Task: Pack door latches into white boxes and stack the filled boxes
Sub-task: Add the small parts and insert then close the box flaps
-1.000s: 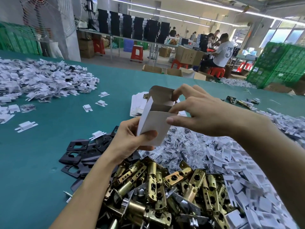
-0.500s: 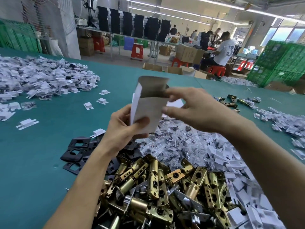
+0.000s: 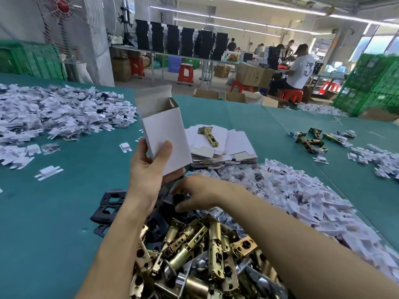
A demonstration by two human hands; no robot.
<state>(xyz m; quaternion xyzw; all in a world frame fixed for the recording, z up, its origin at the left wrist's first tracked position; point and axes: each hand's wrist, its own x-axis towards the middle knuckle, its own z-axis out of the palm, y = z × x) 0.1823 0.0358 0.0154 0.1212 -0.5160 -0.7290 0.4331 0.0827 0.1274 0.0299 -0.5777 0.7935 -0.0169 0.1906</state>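
Observation:
My left hand holds a white box upright above the table, thumb across its front, top flap standing open. My right hand is low, just beneath the box, over the black plates; its fingers and thumb close on one black plate. A heap of brass door latches lies nearest me, under both forearms. Behind the box is a stack of flat unfolded white boxes with one brass latch lying on top.
Piles of small white bagged parts cover the green table at the right and far left. A few loose latches lie at the right. Green crates, stools, cartons and seated people are beyond the far edge.
My right hand let go of the box's top and dropped to the black plates. The left hand alone holds the box, now upright with its flap open.

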